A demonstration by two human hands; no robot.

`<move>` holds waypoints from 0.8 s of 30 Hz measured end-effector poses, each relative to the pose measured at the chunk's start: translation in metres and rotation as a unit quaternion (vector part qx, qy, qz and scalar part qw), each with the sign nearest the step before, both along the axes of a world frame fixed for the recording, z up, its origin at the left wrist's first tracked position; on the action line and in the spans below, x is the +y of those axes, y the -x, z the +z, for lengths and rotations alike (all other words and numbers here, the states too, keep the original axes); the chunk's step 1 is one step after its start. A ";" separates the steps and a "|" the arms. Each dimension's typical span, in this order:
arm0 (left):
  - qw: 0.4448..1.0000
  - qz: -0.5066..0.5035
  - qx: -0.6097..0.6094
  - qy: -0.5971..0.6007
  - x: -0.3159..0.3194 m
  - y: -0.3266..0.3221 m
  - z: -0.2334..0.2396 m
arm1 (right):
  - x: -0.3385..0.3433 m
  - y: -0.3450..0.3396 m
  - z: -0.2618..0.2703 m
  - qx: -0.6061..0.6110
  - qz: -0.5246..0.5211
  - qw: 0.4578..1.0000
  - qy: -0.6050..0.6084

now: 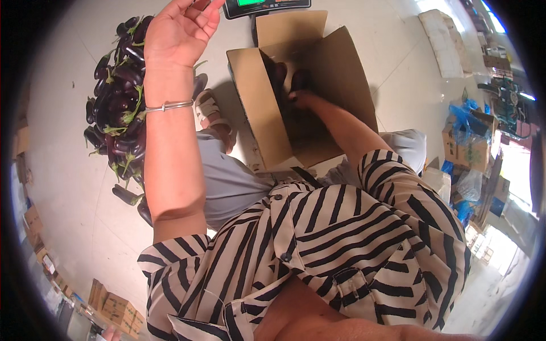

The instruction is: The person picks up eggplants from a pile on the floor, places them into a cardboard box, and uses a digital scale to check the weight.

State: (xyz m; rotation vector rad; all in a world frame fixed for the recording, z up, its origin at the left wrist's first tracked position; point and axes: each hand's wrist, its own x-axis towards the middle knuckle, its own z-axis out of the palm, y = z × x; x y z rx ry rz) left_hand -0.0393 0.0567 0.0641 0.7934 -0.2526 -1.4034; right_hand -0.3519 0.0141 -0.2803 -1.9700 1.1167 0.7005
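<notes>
My left hand (183,36) is raised at the top left, palm showing and fingers loosely curled, with nothing seen in it; a metal bangle (169,106) circles its wrist. Behind that forearm a heap of eggplants (117,102) with green stems lies on the floor. An open cardboard box (260,102) with raised flaps stands before me. Inside, my right hand (302,99) is closed around the end of a dark eggplant (301,80). Another eggplant (278,74) lies by the box's left wall. Shadow hides the bottom of the box.
A digital scale (273,5) with a lit green display stands beyond the box. My sandalled foot (211,111) is between box and heap. A cardboard carton (465,145) with blue plastic bags stands at the right; more cartons (117,309) are at the lower left, near part of another person's hand.
</notes>
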 end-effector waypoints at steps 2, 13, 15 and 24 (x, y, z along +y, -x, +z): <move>1.000 0.003 0.010 -0.001 0.002 -0.006 0.000 | 0.002 -0.002 0.003 -0.042 0.028 0.997 0.051; 0.999 0.007 0.028 0.024 -0.009 -0.009 0.001 | -0.042 -0.006 0.103 -0.140 -0.009 0.989 0.041; 0.998 0.025 0.040 0.032 0.005 -0.034 0.000 | -0.035 -0.022 0.153 -0.225 -0.014 0.974 0.006; 0.965 0.202 0.098 0.133 0.054 -0.166 -0.021 | -0.005 0.094 0.329 -0.326 -0.195 0.922 0.074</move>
